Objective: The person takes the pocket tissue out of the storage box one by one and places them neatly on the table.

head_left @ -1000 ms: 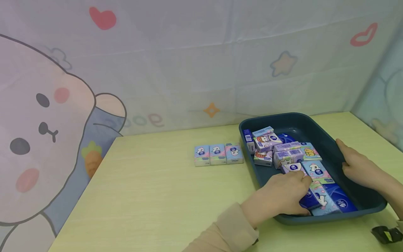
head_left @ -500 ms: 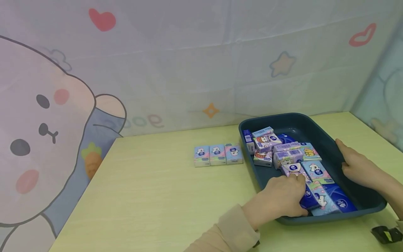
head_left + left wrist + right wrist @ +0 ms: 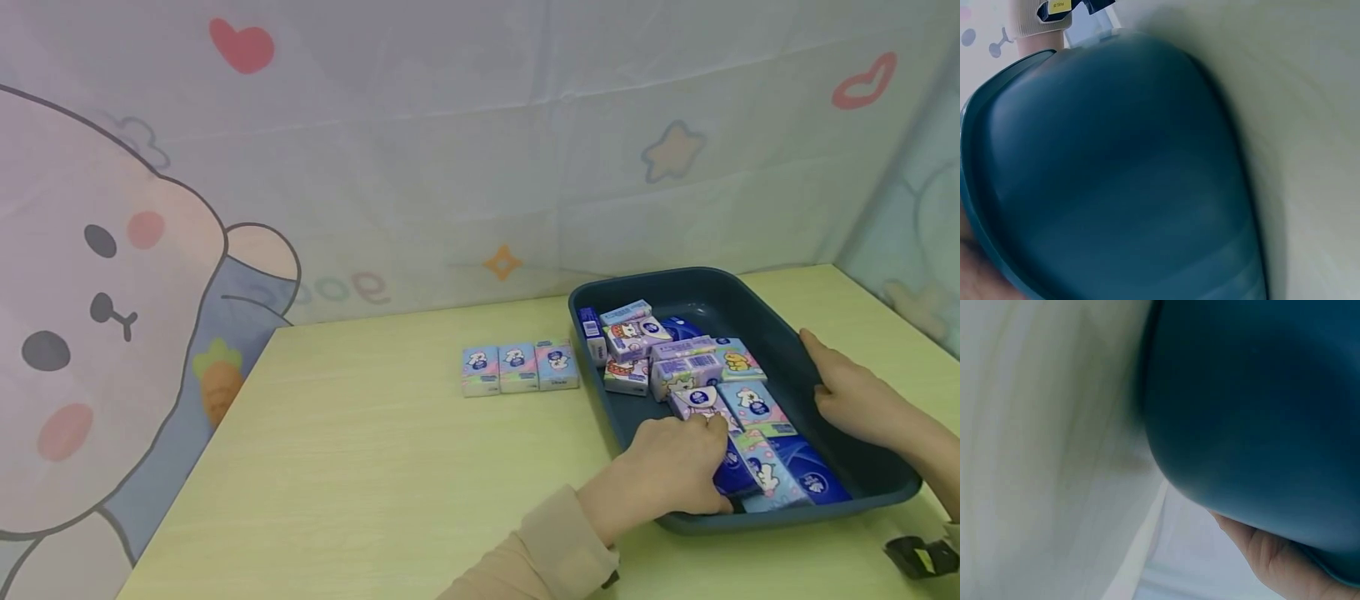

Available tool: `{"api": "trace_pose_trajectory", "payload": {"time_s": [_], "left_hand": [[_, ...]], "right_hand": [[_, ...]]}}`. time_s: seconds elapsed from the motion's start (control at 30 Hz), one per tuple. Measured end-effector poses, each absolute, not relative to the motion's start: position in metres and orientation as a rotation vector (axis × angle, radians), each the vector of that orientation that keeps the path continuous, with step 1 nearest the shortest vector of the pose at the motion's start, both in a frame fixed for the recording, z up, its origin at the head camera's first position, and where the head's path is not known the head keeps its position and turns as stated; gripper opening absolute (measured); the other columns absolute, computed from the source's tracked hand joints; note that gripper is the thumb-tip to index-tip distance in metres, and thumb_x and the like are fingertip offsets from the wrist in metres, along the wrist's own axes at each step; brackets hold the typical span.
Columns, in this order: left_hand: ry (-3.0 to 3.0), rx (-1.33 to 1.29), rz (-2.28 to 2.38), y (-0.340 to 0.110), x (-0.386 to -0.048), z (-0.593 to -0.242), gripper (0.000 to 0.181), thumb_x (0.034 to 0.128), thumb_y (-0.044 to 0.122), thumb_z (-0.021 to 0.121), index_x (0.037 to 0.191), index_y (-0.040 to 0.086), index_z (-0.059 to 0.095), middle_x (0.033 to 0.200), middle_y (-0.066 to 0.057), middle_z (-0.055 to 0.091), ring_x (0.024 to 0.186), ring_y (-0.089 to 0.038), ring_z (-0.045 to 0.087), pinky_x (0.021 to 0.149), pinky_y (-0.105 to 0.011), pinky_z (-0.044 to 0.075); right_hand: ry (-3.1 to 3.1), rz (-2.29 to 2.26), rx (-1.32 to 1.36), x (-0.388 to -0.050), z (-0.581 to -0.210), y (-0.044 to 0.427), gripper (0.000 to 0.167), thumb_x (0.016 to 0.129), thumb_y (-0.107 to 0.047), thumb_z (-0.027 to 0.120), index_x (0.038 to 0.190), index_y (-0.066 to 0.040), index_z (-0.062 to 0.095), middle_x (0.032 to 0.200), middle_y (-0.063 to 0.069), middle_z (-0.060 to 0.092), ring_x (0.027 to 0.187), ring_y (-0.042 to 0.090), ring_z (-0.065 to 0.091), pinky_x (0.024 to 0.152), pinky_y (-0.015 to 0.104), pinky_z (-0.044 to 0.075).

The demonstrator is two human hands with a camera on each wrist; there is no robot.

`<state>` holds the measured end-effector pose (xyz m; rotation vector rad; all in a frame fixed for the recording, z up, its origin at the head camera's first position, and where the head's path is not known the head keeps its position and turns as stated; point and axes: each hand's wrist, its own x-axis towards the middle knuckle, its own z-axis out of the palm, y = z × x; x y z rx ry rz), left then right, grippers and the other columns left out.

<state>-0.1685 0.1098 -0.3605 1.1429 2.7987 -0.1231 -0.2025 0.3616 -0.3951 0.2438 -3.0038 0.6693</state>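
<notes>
In the head view, my left hand [image 3: 671, 467] reaches into the near left of a dark teal tray [image 3: 783, 342]. Its curled fingers and thumb grip a dark blue tissue pack [image 3: 738, 472], partly hidden by the hand. Beside that pack lie a light blue tissue pack [image 3: 772, 477] and a flat blue pack [image 3: 813, 471]. A purple tissue pack [image 3: 701, 401] touches the fingers. My right hand [image 3: 862, 404] holds the tray's right rim, thumb inside. Both wrist views show mainly the tray's outer wall [image 3: 1122, 156], with the right hand's fingers [image 3: 1266, 556] against it.
Several more small tissue packs [image 3: 637, 337] lie jumbled in the tray's far left part. Left of the tray, three light blue tissue packs [image 3: 518, 368] form a row on the pale yellow table [image 3: 360, 450]. A printed cloth backdrop [image 3: 420, 167] stands behind.
My left fingers have drawn slightly back and closer together over the dark blue tissue pack, showing more of the purple one. My right hand and the tray look unmoved.
</notes>
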Motion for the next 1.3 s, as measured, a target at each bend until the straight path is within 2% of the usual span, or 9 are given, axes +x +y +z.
{"api": "trace_pose_trajectory", "payload": {"time_s": [0.13, 0.37, 0.63, 0.9, 1.3], "left_hand": [[2.808, 1.147, -0.101, 0.108, -0.168, -0.358, 0.076, 0.0746, 0.064, 0.068, 0.136, 0.027, 0.044, 0.122, 0.015, 0.056, 0.095, -0.002, 0.058, 0.072, -0.021, 0.053], [2.872, 1.154, -0.025, 0.101, -0.172, -0.348, 0.077, 0.0723, 0.068, 0.068, 0.133, 0.025, 0.047, 0.121, 0.015, 0.058, 0.095, -0.001, 0.059, 0.069, -0.021, 0.054], [2.966, 1.013, 0.288, 0.079, -0.183, -0.319, 0.080, 0.0733, 0.065, 0.069, 0.136, 0.020, 0.047, 0.129, 0.010, 0.059, 0.109, -0.006, 0.061, 0.086, -0.025, 0.054], [3.037, 0.827, 0.573, 0.051, -0.199, -0.299, 0.070, 0.0756, 0.053, 0.072, 0.130, 0.013, 0.050, 0.116, 0.004, 0.062, 0.095, -0.009, 0.060, 0.077, -0.023, 0.054], [2.952, 0.394, 1.076, -0.021, -0.243, -0.292, 0.060, 0.0773, 0.035, 0.075, 0.126, 0.009, 0.050, 0.113, -0.006, 0.064, 0.095, -0.021, 0.064, 0.077, -0.031, 0.056]], "right_hand": [[-3.005, 0.664, 0.246, -0.202, -0.396, 0.362, 0.073, 0.086, 0.009, 0.034, 0.145, 0.016, -0.008, 0.141, 0.050, 0.011, 0.126, 0.067, 0.019, 0.099, 0.074, 0.023], [-3.000, 0.667, 0.235, -0.202, -0.396, 0.361, 0.073, 0.086, 0.009, 0.033, 0.145, 0.016, -0.009, 0.141, 0.051, 0.011, 0.125, 0.067, 0.020, 0.098, 0.075, 0.023], [-2.994, 0.678, 0.252, -0.202, -0.395, 0.360, 0.073, 0.085, 0.010, 0.034, 0.145, 0.016, -0.008, 0.140, 0.051, 0.012, 0.125, 0.067, 0.020, 0.099, 0.074, 0.022], [-3.009, 0.668, 0.236, -0.201, -0.394, 0.360, 0.074, 0.085, 0.010, 0.034, 0.145, 0.016, -0.009, 0.141, 0.051, 0.010, 0.126, 0.067, 0.018, 0.099, 0.074, 0.022], [-3.019, 0.659, 0.233, -0.202, -0.393, 0.360, 0.075, 0.085, 0.010, 0.035, 0.145, 0.016, -0.009, 0.141, 0.051, 0.009, 0.126, 0.067, 0.018, 0.098, 0.075, 0.023]]}}
